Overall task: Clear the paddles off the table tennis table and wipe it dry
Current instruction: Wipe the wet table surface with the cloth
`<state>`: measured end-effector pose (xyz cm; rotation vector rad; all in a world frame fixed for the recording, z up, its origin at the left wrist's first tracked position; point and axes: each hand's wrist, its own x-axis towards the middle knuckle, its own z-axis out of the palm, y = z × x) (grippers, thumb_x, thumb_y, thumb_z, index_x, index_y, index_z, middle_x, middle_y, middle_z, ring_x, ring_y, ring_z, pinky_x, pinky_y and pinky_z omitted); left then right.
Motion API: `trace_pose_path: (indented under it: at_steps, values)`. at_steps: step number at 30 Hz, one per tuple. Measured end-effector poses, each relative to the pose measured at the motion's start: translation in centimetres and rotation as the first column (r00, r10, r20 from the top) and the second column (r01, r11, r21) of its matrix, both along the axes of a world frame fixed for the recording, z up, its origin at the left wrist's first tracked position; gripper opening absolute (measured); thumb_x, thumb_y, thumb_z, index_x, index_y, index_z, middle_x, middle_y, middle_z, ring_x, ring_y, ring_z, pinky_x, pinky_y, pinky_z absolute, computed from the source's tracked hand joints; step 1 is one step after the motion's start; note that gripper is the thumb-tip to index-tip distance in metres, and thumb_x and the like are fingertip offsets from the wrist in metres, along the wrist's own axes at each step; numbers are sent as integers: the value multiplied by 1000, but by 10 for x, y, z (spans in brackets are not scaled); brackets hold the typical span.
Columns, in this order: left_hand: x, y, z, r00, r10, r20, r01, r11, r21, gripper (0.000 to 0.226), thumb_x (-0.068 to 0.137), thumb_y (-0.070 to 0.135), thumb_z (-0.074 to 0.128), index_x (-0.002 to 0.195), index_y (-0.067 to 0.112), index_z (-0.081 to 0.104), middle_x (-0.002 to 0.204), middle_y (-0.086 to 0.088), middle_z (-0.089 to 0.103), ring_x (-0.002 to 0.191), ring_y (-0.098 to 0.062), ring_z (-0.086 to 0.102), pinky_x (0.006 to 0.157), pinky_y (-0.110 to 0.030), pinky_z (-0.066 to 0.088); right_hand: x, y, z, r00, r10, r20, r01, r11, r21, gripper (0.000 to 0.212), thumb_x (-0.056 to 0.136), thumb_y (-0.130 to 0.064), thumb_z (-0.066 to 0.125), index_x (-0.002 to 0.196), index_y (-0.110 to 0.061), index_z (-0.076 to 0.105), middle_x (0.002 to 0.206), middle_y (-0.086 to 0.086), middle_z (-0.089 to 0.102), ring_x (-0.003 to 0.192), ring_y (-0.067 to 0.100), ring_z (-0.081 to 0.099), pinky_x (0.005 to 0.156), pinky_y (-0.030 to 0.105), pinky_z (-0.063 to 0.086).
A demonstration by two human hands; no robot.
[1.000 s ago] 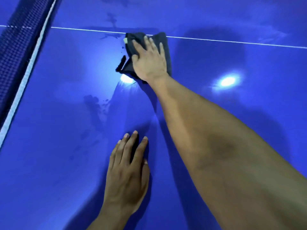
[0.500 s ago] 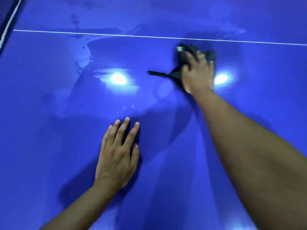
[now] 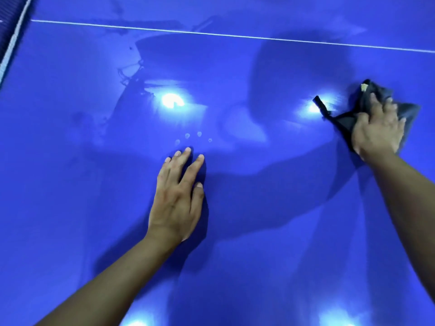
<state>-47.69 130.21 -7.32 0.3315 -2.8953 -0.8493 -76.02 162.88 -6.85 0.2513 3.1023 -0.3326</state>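
**Step in hand** – wiping the tabletop dry, judged from the cloth under the right hand. No paddles were in view, so the clearing part seemed done on this stretch.

**Right hand** – fingers spread and fairly straight, pressed flat on top of a dark cloth rather than curled round it. It was slightly blurred.

**Cloth** – bunched on the tabletop under and around the right hand, with one thin corner trailing toward the left hand.

**Left hand** – open and palm down on the tabletop, well apart from the cloth. It looked like a brace.

**Doing it well** (judgement)
- Keep even palm weight over the whole cloth and overlap each pass.
- Tuck in the trailing corner so it drags no water back.
- Turn the cloth to a dry face once it is soaked.
- Give a pass to the faint fingertip marks just beyond the left hand's fingers.
- Give a pass to the wet streaks farther beyond them.

**Surface** – blue, hard and glossy, likely slick where wet. A white line ran beyond both hands, and the net edge lay far out past the left hand.

**Room** – not seen directly. It showed only as lamp reflections on the tabletop, one beyond the left hand and one just beside the cloth's corner.
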Motion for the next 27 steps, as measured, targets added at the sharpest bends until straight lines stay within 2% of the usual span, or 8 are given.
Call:
trace_pose_path:
  at_steps: [2, 7, 12, 15, 18, 22, 27]
  values:
    - [3, -6, 5, 999, -33, 12, 32, 997, 71, 50, 97, 20, 41, 146, 10, 48, 161, -10, 31, 153, -25, 21, 126, -45, 13, 15, -39, 0, 997, 74, -11, -74, 997, 17, 59, 103, -28, 35, 161, -22, 27, 169, 15, 16, 157, 28, 13, 127, 50, 3]
    - [52, -34, 12, 995, -95, 24, 97, 990, -100, 51, 97, 22, 43, 147, 11, 47, 159, -11, 35, 152, -28, 23, 124, -48, 21, 69, -185, -4, 943, 332, -30, -331, 943, 44, 61, 102, -31, 37, 161, -25, 26, 169, 13, 18, 156, 27, 14, 127, 47, 6]
    - [118, -53, 9, 998, -59, 25, 62, 988, -143, 54, 94, 19, 48, 148, 11, 46, 159, -11, 36, 151, -31, 27, 121, -51, 27, 148, -315, -6, 829, 558, -47, -557, 830, 31, 62, 101, -37, 37, 161, -30, 26, 170, 6, 17, 157, 21, 12, 127, 45, 3]
    - [143, -45, 7, 998, -63, 23, 66, 985, -159, 55, 92, 17, 52, 146, 10, 48, 159, -12, 36, 150, -32, 29, 120, -51, 28, 191, -363, -8, 755, 654, -41, -655, 756, 5, 62, 100, -39, 37, 160, -33, 28, 170, 5, 17, 157, 19, 12, 127, 45, 2]
    - [154, -36, 4, 996, -77, 43, 84, 980, -182, 55, 92, 19, 50, 147, 10, 48, 158, -12, 37, 149, -33, 30, 120, -51, 27, 200, -375, -7, 743, 669, -12, -669, 743, -33, 60, 101, -39, 35, 160, -35, 26, 171, 3, 15, 158, 17, 8, 127, 45, 0]
    - [156, -35, 0, 993, -67, 94, 86, 976, -203, 55, 98, 28, 37, 150, 11, 44, 161, -10, 33, 151, -31, 26, 121, -51, 25, 196, -348, -3, 727, 687, -6, -686, 725, -66, 58, 102, -39, 35, 160, -36, 27, 171, 1, 15, 157, 14, 8, 127, 42, -3]
    - [153, -31, -3, 994, -58, 95, 77, 976, -206, 55, 97, 29, 38, 151, 15, 43, 161, -7, 32, 151, -30, 25, 120, -53, 26, 179, -231, -5, 831, 554, -46, -556, 830, -53, 60, 100, -40, 38, 159, -34, 30, 170, 0, 18, 157, 15, 12, 128, 42, 2]
